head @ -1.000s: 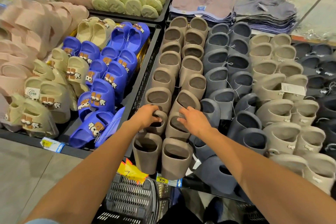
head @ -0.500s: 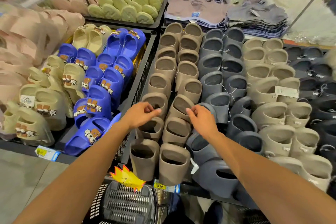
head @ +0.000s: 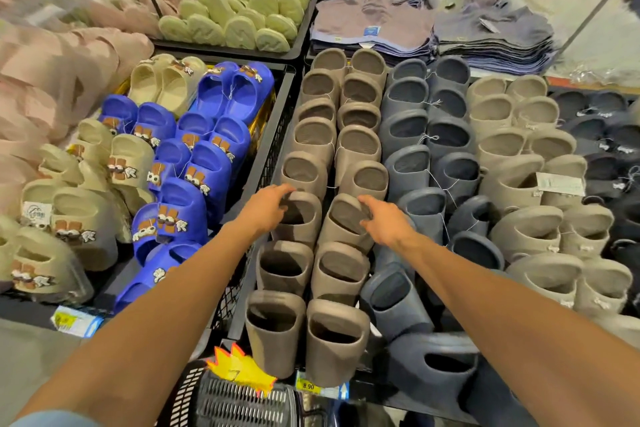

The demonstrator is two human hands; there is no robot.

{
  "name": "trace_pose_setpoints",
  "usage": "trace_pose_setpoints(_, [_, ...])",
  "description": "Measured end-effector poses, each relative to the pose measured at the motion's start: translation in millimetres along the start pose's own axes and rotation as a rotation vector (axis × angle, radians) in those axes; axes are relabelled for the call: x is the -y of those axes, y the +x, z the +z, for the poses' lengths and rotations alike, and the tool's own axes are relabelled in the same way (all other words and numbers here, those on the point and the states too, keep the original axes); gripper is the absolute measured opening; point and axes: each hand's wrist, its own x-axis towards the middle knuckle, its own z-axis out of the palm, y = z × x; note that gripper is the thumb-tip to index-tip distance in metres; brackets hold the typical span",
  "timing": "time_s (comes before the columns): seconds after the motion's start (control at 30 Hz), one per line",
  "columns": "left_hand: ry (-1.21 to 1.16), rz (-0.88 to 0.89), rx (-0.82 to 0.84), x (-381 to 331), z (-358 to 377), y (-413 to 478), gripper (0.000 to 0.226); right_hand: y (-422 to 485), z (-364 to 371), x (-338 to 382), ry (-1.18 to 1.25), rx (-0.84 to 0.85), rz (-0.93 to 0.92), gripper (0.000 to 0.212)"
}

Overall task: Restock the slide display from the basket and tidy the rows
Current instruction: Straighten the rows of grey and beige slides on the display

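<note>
Shop display, black bin, left grip, right grip, both clasping taupe slides

Taupe slides tight-packed (grey slides abutting)

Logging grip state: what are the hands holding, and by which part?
Each grips a taupe slide by the top rim of its strap: left hand the left slide, right hand the right slide.

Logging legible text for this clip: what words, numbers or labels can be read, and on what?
"8.90": price label on the shelf edge below the brown slides.
Too blurred to read: starburst tag, left shelf label, white hang tag, clothing labels.
</note>
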Motion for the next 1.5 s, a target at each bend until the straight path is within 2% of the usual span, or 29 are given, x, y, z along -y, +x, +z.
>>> trace_pose_setpoints(0.17, [0.004,0.027,0.045,2.6,0.6,9.5,0.045,4.9,1.3,0.4,0.045,0.012,-0.027,0.056])
trace_pose_setpoints(0.43, [-0.018,0.035,0.011,1.0,4.2,11.3,0.040,6.2,-1.4,-2.5,0.122,0.040,-0.032,0.053])
trace_pose_setpoints(0.63, [-0.024,-0.027,0.028,-2.7,6.2,6.4,0.048,9.0,0.2,7.1,0.147,0.078,-0.033,0.051])
trace_pose_setpoints(0.8, [-0.119,-0.061,0.050,-11.3,0.9,-1.3,0.069,1.4,-12.8,-2.7,0.218,0.106,-0.021,0.056])
trace_pose_setpoints(0.9, [-0.110,-0.018,-0.106,-30.9,-3.3,-6.5,0.069,-9.3,-38.1,-21.2,0.355,0.043,-0.007,0.044])
trace_pose_setpoints(0.97, [-0.094,0.120,-0.281,-53.0,-3.6,-11.8,0.053,-19.0,-53.9,-40.2,0.359,-0.030,-0.035,0.024])
trace_pose_setpoints(1.03, [-0.080,0.253,-0.369,-80.8,1.8,-19.4,0.037,-30.2,-65.5,-59.9,0.261,-0.066,-0.034,0.010])
trace_pose_setpoints(1.13, [-0.061,0.377,-0.270,-125.7,30.5,-36.5,0.024,-51.8,-68.1,-84.3,-0.013,0.034,-0.029,0.011])
trace_pose_setpoints(1.2, [-0.012,0.391,-0.132,-153.2,58.4,-47.7,0.029,-65.6,-66.4,-98.4,-0.123,-0.005,-0.044,0.014])
trace_pose_setpoints(1.33, [0.145,0.268,0.131,-182.9,102.5,-52.8,0.044,-87.1,-77.4,-128.1,-0.217,-0.078,0.001,0.011])
trace_pose_setpoints(1.4, [0.198,0.178,0.206,-186.9,115.3,-53.3,0.043,-98.5,-83.5,-143.5,-0.247,-0.016,0.048,0.012])
trace_pose_setpoints(1.5, [0.277,0.126,0.230,-189.6,127.0,-53.6,0.036,-120.6,-85.8,-164.8,-0.248,0.115,0.061,0.025])
